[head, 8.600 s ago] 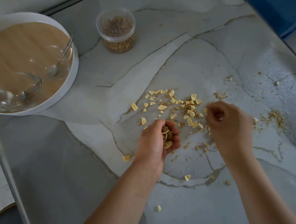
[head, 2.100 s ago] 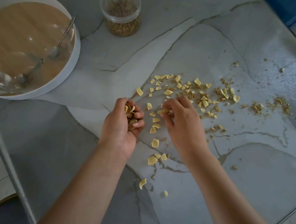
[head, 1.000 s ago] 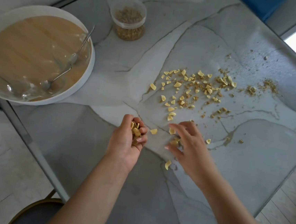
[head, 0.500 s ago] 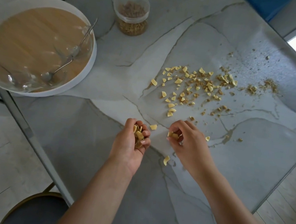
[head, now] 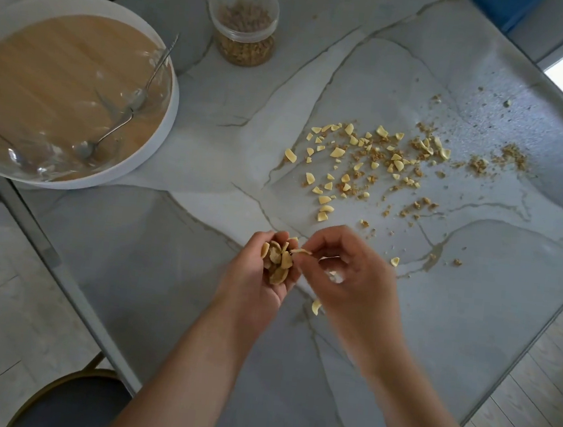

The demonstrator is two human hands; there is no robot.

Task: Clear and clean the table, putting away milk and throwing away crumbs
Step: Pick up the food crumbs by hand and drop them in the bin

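Yellow flakes and brown crumbs (head: 374,163) lie scattered over the middle and right of the marble table (head: 198,274). My left hand (head: 260,273) is cupped palm-up just above the table and holds a small heap of collected flakes (head: 277,261). My right hand (head: 346,274) is beside it and pinches one flake (head: 300,251) at the edge of that heap. One loose flake (head: 316,307) lies under my right wrist and another (head: 395,260) to its right.
A round white tray with a wooden base (head: 134,161) holds glass bowls and spoons (head: 116,125) at the far left. A clear jar of brown cereal (head: 245,25) stands at the back. A chair seat (head: 69,403) shows below the table's left edge.
My right hand picked a flake off the table and brought it over to my left palm. The heap in my left hand has grown since the earliest frame.
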